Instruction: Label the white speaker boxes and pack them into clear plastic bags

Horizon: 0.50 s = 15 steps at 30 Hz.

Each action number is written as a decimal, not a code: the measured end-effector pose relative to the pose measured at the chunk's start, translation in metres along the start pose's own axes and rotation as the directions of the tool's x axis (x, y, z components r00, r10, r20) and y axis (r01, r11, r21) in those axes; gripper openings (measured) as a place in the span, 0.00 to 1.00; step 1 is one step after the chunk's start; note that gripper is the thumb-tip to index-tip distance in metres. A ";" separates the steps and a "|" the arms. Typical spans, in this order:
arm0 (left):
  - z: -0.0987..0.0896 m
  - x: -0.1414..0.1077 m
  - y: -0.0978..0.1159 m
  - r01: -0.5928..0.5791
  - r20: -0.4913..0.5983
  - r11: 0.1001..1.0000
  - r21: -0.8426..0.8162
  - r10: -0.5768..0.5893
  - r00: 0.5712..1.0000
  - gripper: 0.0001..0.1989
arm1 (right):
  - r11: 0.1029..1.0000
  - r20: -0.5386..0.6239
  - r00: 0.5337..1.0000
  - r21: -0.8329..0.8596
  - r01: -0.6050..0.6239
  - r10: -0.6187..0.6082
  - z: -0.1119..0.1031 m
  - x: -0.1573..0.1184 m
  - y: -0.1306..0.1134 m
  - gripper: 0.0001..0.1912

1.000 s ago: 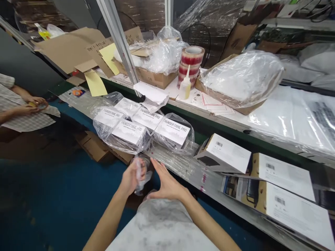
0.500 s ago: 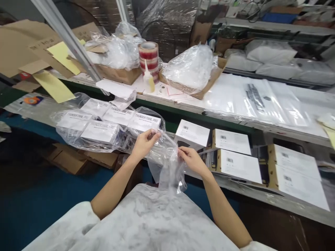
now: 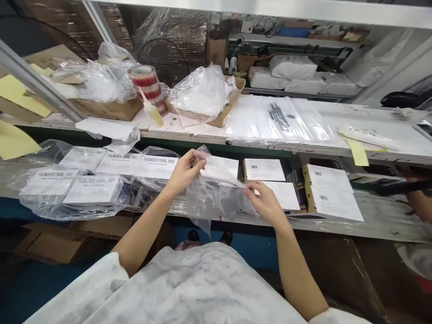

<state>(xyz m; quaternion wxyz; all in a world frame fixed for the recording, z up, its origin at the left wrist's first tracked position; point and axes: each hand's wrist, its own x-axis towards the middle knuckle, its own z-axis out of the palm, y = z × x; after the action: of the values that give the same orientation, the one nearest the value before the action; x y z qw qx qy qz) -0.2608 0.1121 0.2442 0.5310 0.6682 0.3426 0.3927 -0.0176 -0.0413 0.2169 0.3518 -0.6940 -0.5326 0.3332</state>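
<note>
A clear plastic bag (image 3: 216, 195) is stretched between my two hands above the lower bench. My left hand (image 3: 188, 172) pinches its upper left edge, and my right hand (image 3: 265, 202) pinches the right edge. Behind the bag lies a white box (image 3: 224, 167), partly covered by the film. Several boxes in clear bags, one a THUNDER TRAIL PRO box (image 3: 157, 166), stand to the left of my left hand. Unbagged boxes with barcodes, among them a white box (image 3: 265, 170) and a box farther right (image 3: 335, 203), sit beyond my right hand.
The upper shelf (image 3: 367, 121) holds tape rolls (image 3: 146, 83), a glue bottle (image 3: 152, 111), a carton of plastic (image 3: 202, 92) and a stack of flat bags (image 3: 280, 119). Open cartons (image 3: 56, 243) lie beneath the bench. Part of another person's arm (image 3: 418, 204) shows at the right edge.
The view has turned to the right. My hands have moved farther apart, spreading the bag's edge wider, and the bag now overlaps the nearest unbagged box.
</note>
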 end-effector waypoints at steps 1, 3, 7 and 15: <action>-0.001 0.000 -0.003 0.008 0.022 0.999 -0.045 -0.007 1.000 0.17 | 1.000 0.029 1.000 -0.001 -0.012 0.012 -0.010 -0.002 0.003 0.15; -0.003 -0.002 -0.010 0.056 0.023 0.995 -0.088 -0.054 0.998 0.17 | 0.999 0.103 0.994 -0.019 -0.040 0.042 -0.029 -0.007 0.007 0.15; -0.005 -0.018 -0.025 0.231 -0.015 0.965 -0.126 -0.235 0.972 0.20 | 0.997 0.278 0.960 -0.076 -0.018 0.038 -0.054 -0.010 0.004 0.15; -0.035 -0.061 -0.045 0.433 0.453 0.894 0.110 -0.433 0.779 0.22 | 0.993 0.139 0.983 0.016 0.119 -0.120 -0.043 0.005 -0.002 0.17</action>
<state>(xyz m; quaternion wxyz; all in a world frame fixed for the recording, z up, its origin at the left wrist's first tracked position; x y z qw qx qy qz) -0.3218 0.0835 0.1949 0.6733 0.6458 0.3491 0.0879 0.0188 -0.0417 0.2412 0.3356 -0.6344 -0.5952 0.3615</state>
